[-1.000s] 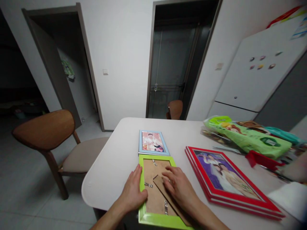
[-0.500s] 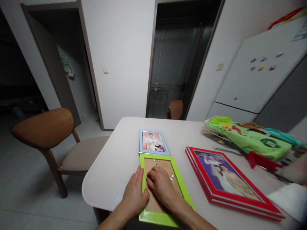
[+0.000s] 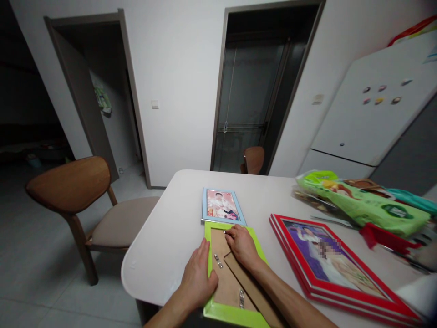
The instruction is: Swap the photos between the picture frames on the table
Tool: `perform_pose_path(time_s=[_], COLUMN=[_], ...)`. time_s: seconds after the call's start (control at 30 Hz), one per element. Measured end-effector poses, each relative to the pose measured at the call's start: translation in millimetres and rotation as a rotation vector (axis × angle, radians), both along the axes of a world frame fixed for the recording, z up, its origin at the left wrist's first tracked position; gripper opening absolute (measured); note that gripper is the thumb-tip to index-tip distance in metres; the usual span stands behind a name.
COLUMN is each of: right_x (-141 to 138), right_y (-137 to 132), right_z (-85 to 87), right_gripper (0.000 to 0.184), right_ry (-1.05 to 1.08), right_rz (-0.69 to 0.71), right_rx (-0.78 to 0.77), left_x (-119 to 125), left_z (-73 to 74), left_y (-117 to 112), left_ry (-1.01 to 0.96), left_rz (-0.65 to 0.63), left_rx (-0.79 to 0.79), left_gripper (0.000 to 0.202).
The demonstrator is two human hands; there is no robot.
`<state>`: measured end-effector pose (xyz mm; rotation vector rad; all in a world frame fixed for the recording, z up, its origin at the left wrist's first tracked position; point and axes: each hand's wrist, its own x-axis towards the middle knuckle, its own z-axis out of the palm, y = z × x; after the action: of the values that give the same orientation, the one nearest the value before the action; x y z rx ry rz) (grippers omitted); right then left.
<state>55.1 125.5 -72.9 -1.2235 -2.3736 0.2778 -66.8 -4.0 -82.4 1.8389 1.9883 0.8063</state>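
A lime-green picture frame (image 3: 221,309) lies face down at the table's near side, its brown backing board (image 3: 215,242) showing. Small metal clips (image 3: 218,261) sit on the board, and a brown stand leg (image 3: 244,279) runs along it, partly under my right arm. My left hand (image 3: 197,278) rests along the frame's left edge, fingers stretched out, thumb over the board. With bent fingers held together, my right hand (image 3: 243,246) is at the metal clip near the top edge. Just beyond is a light-blue picture frame (image 3: 205,205) with a photo facing up.
Two stacked red picture frames (image 3: 316,287) lie to the right on the white table (image 3: 164,237). Behind them are a green plastic package (image 3: 368,205), a red-handled object (image 3: 385,239) and other clutter. A wooden chair (image 3: 73,184) stands at the left.
My right hand has moved up and right, from the clip on the left side to the top clip, uncovering the left clip. My left hand keeps its place. The view has shifted slightly.
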Motion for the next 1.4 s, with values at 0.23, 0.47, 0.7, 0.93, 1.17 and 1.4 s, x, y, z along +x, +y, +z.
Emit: perform_pose_path(time_s=[0.23, 0.47, 0.7, 0.93, 1.17, 1.4], right_x=[8.0, 61.3, 56.6, 53.8, 50.8, 46.1], right_y=[-14.0, -73.1, -81.5, -70.3, -67.0, -81.9], right_z=[18.1, 47.8, 30.7, 16.7, 33.6, 66.2], right_gripper=[0.028, 0.032, 0.012, 0.038, 0.038, 0.034], right_ry=[-0.001, -0.066, 0.033, 0.052, 0.047, 0.169], right_rz=[0.098, 0.493, 0.428, 0.125, 0.073, 0.135], right_rx=[-0.051, -0.325, -0.262, -0.168, -0.148, -0.167], left_x=[0.0, -0.3, -0.4, -1.6, 4.7, 6.6], left_z=[0.3, -2.4, -1.9, 0.7, 14.9, 36.4], left_y=[0.7, 3.9, 3.3, 1.8, 3.9, 7.2], left_ry=[-0.047, -0.063, -0.066, -0.091, -0.388, -0.967], left_rz=[0.012, 0.021, 0.018, 0.017, 0.069, 0.168], left_rx=[0.017, 0.041, 0.038, 0.022, 0.072, 0.093], left_gripper=[0.067, 0.067, 0.067, 0.067, 0.046, 0.033])
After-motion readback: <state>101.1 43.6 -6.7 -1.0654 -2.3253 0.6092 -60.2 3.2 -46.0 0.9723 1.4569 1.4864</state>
